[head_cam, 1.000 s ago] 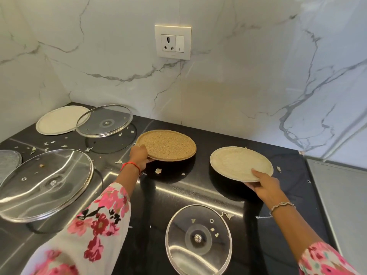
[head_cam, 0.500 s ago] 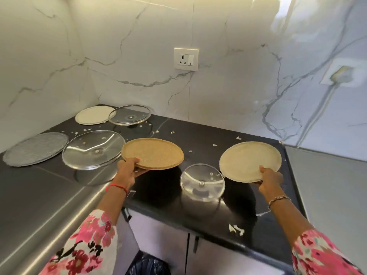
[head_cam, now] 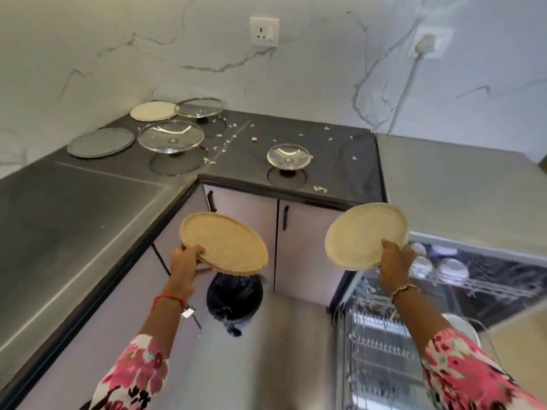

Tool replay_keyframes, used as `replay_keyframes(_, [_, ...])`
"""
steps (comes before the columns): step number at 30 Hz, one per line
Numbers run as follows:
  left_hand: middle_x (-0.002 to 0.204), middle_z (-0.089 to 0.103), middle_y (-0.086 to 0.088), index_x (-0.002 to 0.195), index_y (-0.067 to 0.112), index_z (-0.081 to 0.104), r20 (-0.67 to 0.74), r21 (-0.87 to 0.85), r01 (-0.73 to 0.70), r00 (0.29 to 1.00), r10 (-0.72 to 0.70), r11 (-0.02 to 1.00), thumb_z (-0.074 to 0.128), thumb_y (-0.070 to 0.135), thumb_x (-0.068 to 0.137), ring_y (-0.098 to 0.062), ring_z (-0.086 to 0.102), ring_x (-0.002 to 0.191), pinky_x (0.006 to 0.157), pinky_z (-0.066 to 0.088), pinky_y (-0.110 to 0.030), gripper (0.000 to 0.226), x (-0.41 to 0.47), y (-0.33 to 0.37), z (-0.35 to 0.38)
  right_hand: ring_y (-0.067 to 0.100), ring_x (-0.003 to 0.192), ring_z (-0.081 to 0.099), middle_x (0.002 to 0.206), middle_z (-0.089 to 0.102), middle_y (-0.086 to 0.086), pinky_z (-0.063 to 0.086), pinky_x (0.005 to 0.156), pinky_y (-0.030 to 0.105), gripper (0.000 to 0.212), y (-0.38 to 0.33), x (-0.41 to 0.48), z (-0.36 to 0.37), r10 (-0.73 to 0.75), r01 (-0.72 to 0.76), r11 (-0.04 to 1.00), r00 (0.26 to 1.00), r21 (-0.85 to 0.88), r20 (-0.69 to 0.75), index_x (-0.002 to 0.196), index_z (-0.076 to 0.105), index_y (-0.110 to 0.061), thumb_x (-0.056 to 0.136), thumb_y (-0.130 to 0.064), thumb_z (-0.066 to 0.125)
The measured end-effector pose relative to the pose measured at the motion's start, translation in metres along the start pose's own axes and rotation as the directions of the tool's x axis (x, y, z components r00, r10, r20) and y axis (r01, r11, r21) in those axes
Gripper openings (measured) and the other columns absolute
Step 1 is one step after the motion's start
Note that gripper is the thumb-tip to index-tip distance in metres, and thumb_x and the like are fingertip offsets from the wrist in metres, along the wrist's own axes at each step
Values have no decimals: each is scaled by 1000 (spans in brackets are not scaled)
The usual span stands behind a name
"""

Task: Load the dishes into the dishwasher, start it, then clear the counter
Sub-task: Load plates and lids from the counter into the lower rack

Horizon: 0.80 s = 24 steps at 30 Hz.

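Reaching forward with both arms. Gripping a brown plate (head_cam: pixel 225 242) by its near edge with the left hand (head_cam: pixel 186 263), above the black bin bag (head_cam: pixel 235 297). Gripping a tilted cream plate (head_cam: pixel 362 233) with the right hand (head_cam: pixel 395 263), just by the open dishwasher (head_cam: pixel 381 350).

White sleeves (head_cam: pixel 133 377), pink floral print; red thread band (head_cam: pixel 168 298) left wrist; silver chain bracelet (head_cam: pixel 405 289) right wrist.
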<state>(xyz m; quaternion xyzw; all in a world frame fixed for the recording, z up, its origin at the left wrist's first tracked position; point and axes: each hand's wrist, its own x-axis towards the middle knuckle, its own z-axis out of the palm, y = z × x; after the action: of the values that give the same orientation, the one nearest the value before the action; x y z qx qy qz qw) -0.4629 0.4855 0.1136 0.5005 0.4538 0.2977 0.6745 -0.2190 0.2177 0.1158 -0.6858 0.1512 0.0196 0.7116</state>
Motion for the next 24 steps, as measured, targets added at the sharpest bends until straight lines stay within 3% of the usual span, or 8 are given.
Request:
replay_keyframes(5, [98,57,-20,103,-1,50,50,324,105,991,-128,940,47,-4,85,-35,57,86,73,54,-50,19,-82,-68,2,39,112,53,124,55,22,43,77,36,41,58,-46,-90,42,-32,973,998,-231,41,126,48,7,86,-2,55])
replay_keyframes(9, [93,54,-18,94,3,48,184,566,41,967,-175,823,47,-1,84,-32,56,71,43,53,-34,11,-144,-122,17,42,111,53,120,56,26,44,81,40,37,93,-78,-174,59,-18,919,994,-393,92,122,50,10,86,1,50])
replay_keyframes(11, [91,55,-18,94,1,49,220,656,2,956,-194,754,48,0,82,-32,57,69,39,52,-32,11,-174,-150,27,42,107,54,117,58,29,44,83,42,37,107,-90,-219,50,11,871,993,-492,110,117,53,12,84,-5,51])
replay_keyframes(13, [87,57,-18,91,1,53,245,706,-17,944,-220,708,50,3,77,-37,59,74,45,55,-39,14,-205,-177,38,43,107,54,116,58,29,44,84,42,38,118,-99,-266,57,28,838,989,-545,138,115,53,12,83,-7,49])
replay_keyframes(16, [64,50,-15,62,4,49,275,762,-90,942,-194,641,46,16,56,-36,58,67,56,55,-49,14,-253,-223,57,43,105,55,114,58,29,44,83,42,52,128,-112,-341,49,74,784,982,-616,180,114,54,12,76,-21,42])
replay_keyframes(18, [53,42,-7,54,7,42,295,791,-141,940,-170,595,50,12,59,-32,53,60,56,51,-43,11,-289,-243,69,42,101,57,112,61,28,47,81,41,63,134,-117,-382,42,99,771,978,-629,205,115,55,10,67,-25,36])
replay_keyframes(21, [50,39,-3,55,6,43,318,817,-186,935,-156,546,55,-3,71,-26,46,59,54,33,-34,22,-346,-262,90,41,99,59,110,62,27,47,78,37,55,133,-121,-439,72,75,751,978,-657,194,115,56,9,74,-23,38])
replay_keyframes(24, [53,43,-5,49,10,40,323,812,-200,936,-137,549,54,-3,74,-26,46,62,56,30,-30,31,-377,-280,109,41,98,59,107,62,27,42,73,33,56,133,-118,-477,73,62,745,982,-664,173,109,57,10,70,-24,34])
